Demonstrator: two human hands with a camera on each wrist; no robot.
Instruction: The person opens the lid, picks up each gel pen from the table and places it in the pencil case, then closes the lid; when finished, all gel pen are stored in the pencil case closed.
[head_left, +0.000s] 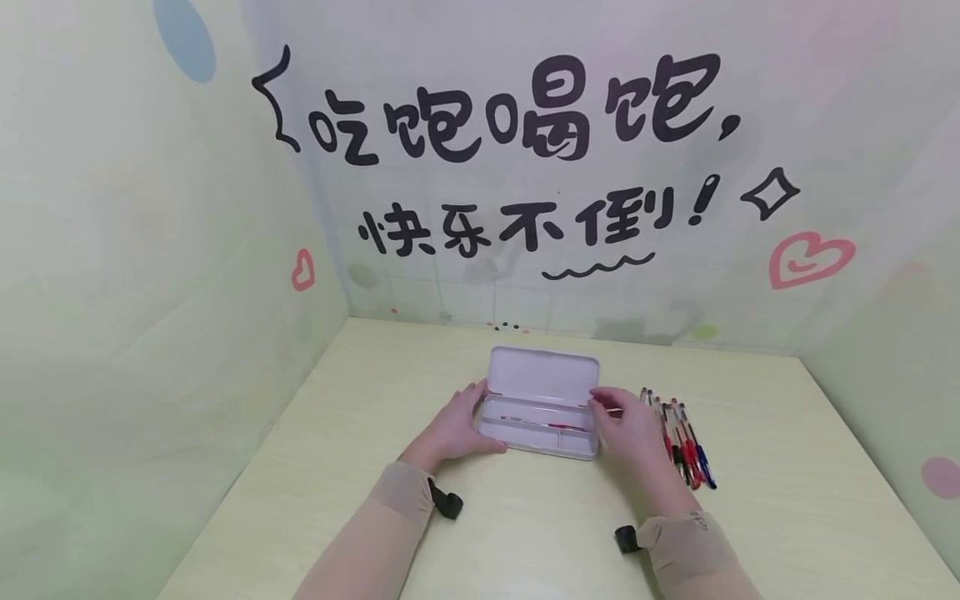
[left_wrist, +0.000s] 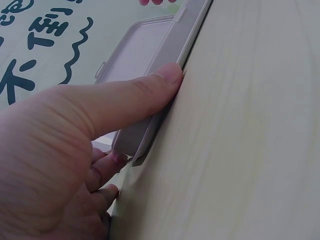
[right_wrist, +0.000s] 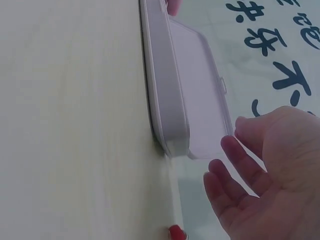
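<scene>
A pale lilac pencil case (head_left: pixel 517 433) lies on the table with its hinged lid (head_left: pixel 543 373) raised at the back. Inside it is a red-ended pen (head_left: pixel 567 427), lying lengthwise in the longer section. My left hand (head_left: pixel 453 427) holds the case's left end; in the left wrist view the thumb (left_wrist: pixel 145 92) presses its front wall while the other fingers sit round the corner. At the right end, my right hand (head_left: pixel 630 425) is close to the lid and case, fingers (right_wrist: pixel 245 165) loosely bent and nothing between them.
Right of the case lies a row of several pens (head_left: pixel 686 446) with red, black and blue ends, partly behind my right hand. A printed cloth wall (head_left: pixel 525 292) rises at the table's back edge, with more cloth at both sides.
</scene>
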